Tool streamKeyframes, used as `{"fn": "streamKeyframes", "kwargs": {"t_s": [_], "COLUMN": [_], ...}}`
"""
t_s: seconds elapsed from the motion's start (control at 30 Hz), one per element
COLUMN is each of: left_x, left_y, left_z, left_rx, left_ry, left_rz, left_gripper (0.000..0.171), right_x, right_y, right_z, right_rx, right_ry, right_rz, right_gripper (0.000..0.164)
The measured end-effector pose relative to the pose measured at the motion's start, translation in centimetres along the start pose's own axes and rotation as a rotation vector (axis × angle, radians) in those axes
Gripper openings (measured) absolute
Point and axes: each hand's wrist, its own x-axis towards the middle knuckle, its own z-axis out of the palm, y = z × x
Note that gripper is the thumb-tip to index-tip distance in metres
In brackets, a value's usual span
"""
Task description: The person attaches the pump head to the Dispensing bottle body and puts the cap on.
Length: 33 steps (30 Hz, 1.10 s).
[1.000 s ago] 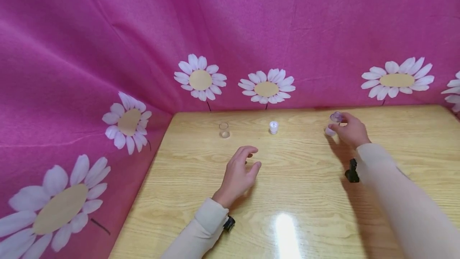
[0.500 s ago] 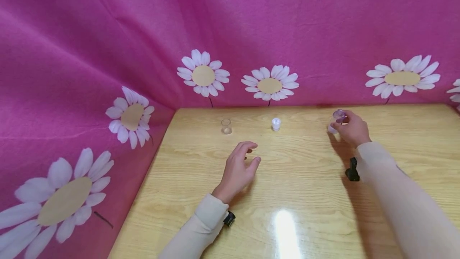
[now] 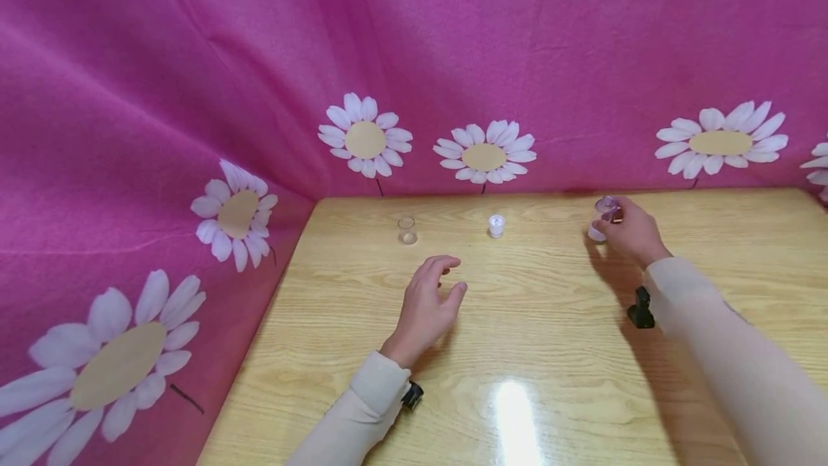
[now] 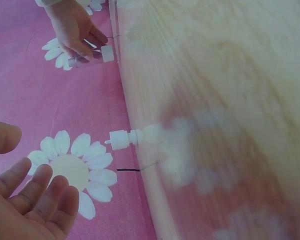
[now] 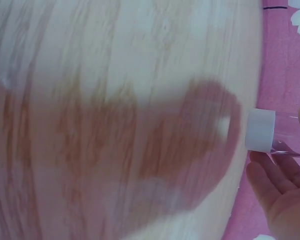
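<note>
At the far right of the table, my right hand (image 3: pixel 634 234) grips a small clear container (image 3: pixel 604 214) with a purplish tint. Its white, cap-like end (image 5: pixel 260 131) points down at the tabletop; whether it touches is hard to tell. My left hand (image 3: pixel 427 313) is held over the middle of the table, fingers loosely bent, with nothing in it. Beyond that hand stands a small white nozzle-like piece (image 3: pixel 496 226), narrower at its foot in the left wrist view. Left of this piece is a clear, open-topped little cylinder (image 3: pixel 407 231).
The light wooden table (image 3: pixel 336 322) ends at the back against a pink cloth (image 3: pixel 414 34) printed with large white daisies. The cloth also runs down the left side. A bright light reflection lies on the near part of the tabletop.
The head view has shifted slightly. Both hands stay nearly where they were, the right one holding the clear container throughout.
</note>
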Motion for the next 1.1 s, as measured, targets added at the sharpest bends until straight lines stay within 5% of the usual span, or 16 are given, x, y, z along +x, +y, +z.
{"fn": "streamKeyframes", "kwargs": {"t_s": [0.37,0.7,1.1], "left_x": [-0.1,-0.3,-0.2], "left_y": [-0.1,-0.4,-0.9], "left_z": [-0.1,-0.3,-1.0], "left_rx": [0.01,0.02,0.048], "left_ry": [0.008,0.003,0.011], "left_rz": [-0.009,-0.019,-0.015], "left_gripper": [0.032,0.032,0.032], "right_x": [-0.4,-1.3,-2.2], "right_y": [-0.4,0.1,-1.0], "right_z": [0.1,1.1,2.1], "right_rx": [-0.008,-0.036,-0.095], "right_ry": [-0.021,0.07,0.095], "right_rz": [-0.027,-0.235,-0.339], "right_gripper": [0.059,0.046,0.043]}}
